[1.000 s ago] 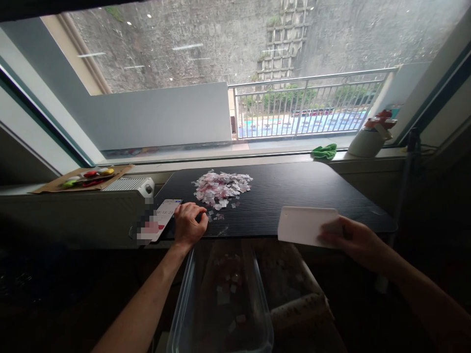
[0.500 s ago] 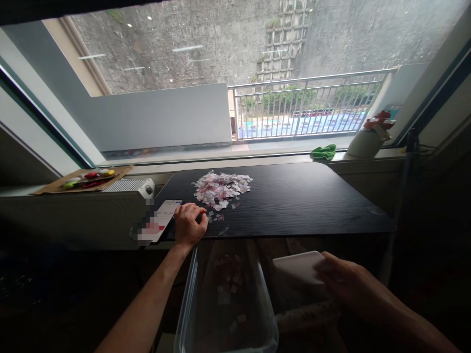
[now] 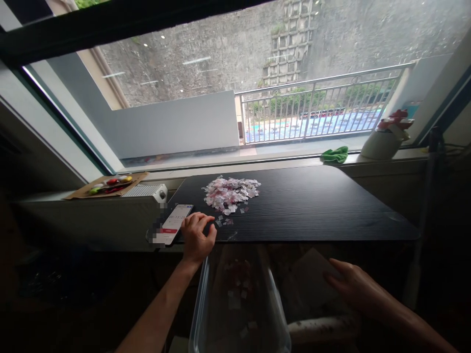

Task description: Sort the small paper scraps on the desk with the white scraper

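Note:
My left hand (image 3: 198,235) rests at the near edge of the black table, fingers curved and apart, with nothing visible in them. It is between a phone (image 3: 179,217) showing a timer and a few loose paper bits (image 3: 224,221). Just beyond lies a heap of small white and pinkish paper pieces (image 3: 228,192). Low on the right, my right hand (image 3: 344,279) grips a flat white scraper-like piece (image 3: 312,274), which is dim in shadow. A clear plastic bin (image 3: 197,314) stands below the table edge, between my arms, with some paper bits inside.
The black table (image 3: 312,206) stands against a window sill. On the sill are a green cloth (image 3: 334,154) and a spray bottle (image 3: 382,142). A radiator (image 3: 147,192) at left carries cardboard (image 3: 79,192) with colourful items. A pale bar (image 3: 320,329) shows low right.
The view has shifted, so the scene sits further right. My left hand's fingers have spread from a curled pose. My right hand has turned the flat white piece, tilting it into shadow.

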A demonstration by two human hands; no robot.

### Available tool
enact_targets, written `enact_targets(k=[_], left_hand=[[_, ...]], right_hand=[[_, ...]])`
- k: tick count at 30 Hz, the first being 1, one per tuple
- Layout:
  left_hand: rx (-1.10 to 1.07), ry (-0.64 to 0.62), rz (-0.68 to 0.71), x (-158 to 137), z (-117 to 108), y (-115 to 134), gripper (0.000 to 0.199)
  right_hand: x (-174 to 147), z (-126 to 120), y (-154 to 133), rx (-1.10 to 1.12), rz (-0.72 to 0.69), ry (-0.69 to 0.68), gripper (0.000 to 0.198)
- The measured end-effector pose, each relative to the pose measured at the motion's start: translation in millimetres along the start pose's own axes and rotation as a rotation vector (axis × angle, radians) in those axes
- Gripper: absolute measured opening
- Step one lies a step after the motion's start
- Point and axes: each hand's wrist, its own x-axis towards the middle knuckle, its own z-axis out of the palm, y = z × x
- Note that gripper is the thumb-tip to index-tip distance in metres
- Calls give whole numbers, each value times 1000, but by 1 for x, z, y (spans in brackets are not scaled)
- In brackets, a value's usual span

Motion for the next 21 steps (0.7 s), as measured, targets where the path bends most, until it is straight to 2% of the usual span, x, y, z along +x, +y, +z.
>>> enact_targets(k=[3,5,7,10,14,21], left_hand=[[-33,-114,-104,-32,-22,8,22],[-79,-265,-243,-50,-33,7,28],[-152,-416,-416,-60,-37,2,40],[-284,-505,-568,-61,-36,-4,53],[-418,-531,-562,-54,-34,-3,57],[-418,-588,-573,-50,-44,-4,58]], right_hand=[[-3,1,10,52,0,7,20],[-7,2,13,90,10,10,21],[-13,2,12,155,25,11,24],[-23,3,8,275,57,0,28],[-37,5,3,373,108,-17,30],[-49,9,-10,361,108,-44,29]])
